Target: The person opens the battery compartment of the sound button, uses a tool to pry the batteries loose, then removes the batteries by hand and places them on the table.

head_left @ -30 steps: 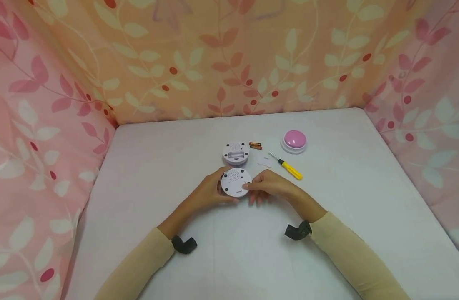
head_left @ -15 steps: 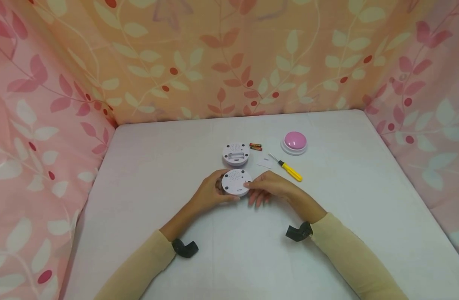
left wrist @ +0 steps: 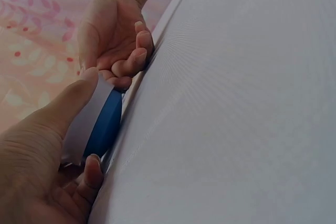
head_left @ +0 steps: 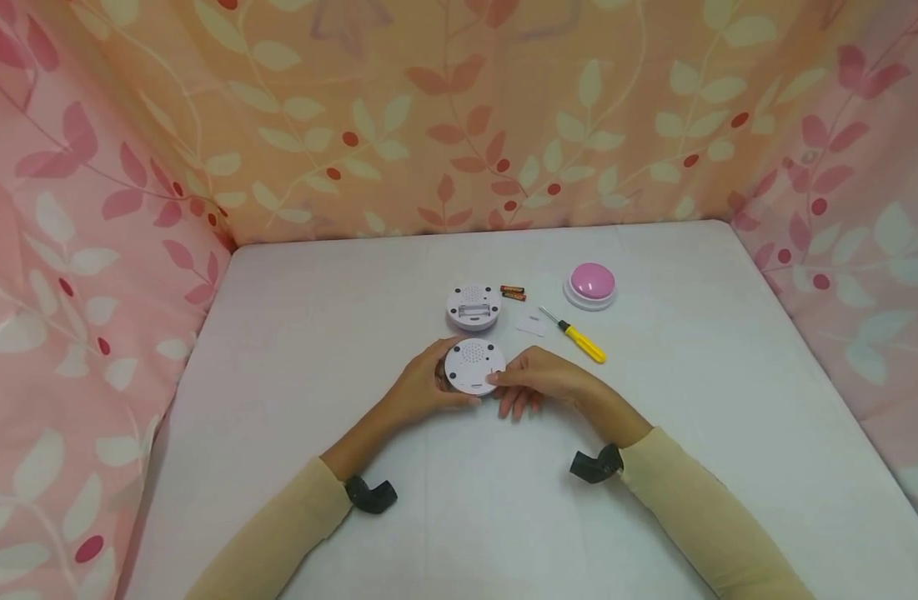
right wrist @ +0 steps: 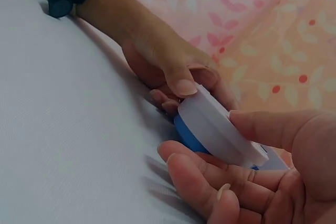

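Button [head_left: 470,358] in both hands, near the middle of the counter [head_left: 338,333], white underside up and blue dome [left wrist: 104,121] down; whether it touches the surface I cannot tell. The left hand [head_left: 427,379] grips its rim, thumb and fingers curled round it; the right hand [head_left: 544,373] pinches the opposite edge, thumb on the underside. Handling it well seems to call for a firm, level left grip, so that thumb pressure does not tip the round body, and a steady push rather than a jab. Just beyond stands a second button [head_left: 474,295] with its bay [head_left: 474,311] uncovered, batteries [head_left: 514,297] beside it; rightward lie a slip [head_left: 531,323], a screwdriver [head_left: 582,342] and a pink button [head_left: 591,283].
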Tool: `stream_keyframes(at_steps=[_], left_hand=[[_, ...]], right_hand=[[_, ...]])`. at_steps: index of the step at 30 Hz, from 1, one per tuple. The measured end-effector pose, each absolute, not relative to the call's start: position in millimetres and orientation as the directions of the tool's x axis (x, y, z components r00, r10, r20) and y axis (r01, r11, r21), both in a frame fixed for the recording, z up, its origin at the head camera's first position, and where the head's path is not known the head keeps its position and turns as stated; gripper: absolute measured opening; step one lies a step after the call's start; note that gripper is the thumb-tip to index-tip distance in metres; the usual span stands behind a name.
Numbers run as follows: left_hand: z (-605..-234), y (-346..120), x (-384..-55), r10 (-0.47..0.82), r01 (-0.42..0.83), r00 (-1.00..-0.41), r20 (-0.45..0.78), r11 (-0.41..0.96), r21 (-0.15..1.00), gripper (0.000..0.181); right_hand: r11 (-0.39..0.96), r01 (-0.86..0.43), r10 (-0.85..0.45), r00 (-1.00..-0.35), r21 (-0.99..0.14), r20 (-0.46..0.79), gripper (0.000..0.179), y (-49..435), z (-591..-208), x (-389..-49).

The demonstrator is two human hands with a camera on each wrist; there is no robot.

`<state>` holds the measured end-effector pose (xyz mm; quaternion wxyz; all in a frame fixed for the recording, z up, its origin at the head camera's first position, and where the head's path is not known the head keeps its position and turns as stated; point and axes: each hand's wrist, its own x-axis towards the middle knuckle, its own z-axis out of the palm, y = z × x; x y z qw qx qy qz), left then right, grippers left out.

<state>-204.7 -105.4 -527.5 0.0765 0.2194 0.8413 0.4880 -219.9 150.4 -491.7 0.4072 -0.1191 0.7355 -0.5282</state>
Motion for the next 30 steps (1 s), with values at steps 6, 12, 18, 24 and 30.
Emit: stream_keyframes(at_steps=[6,12,18,24,30], left_hand=[[-531,-108,-206,0.432,0.271,-0.898,0.080,0.401,0.875,0.098],[-533,-108,-207,0.420,0.247,-0.905,0.068,0.388,0.888,0.099],[-532,-105,-206,0.428,0.235,-0.902,0.057,0.375,0.897,0.097],[-533,-107,-206,0.417,0.242,-0.907,0.065,0.388,0.889,0.098],[-535,-107,-207,0.428,0.244,-0.901,0.070,0.366,0.898,0.097]], right_hand=[[0.431,0.232,-0.599,-0.649,-0.872,-0.469,0.041,148,-493,-222],[0.541,0.046,-0.551,-0.735,-0.840,-0.395,0.045,157,-483,-225],[0.604,-0.227,-0.476,-0.872,-0.764,-0.117,0.022,165,-453,-221],[0.624,-0.607,-0.600,-0.775,-0.492,0.197,0.023,148,-442,-210],[0.580,-0.742,-0.689,-0.667,-0.337,0.283,0.020,137,-452,-201]])
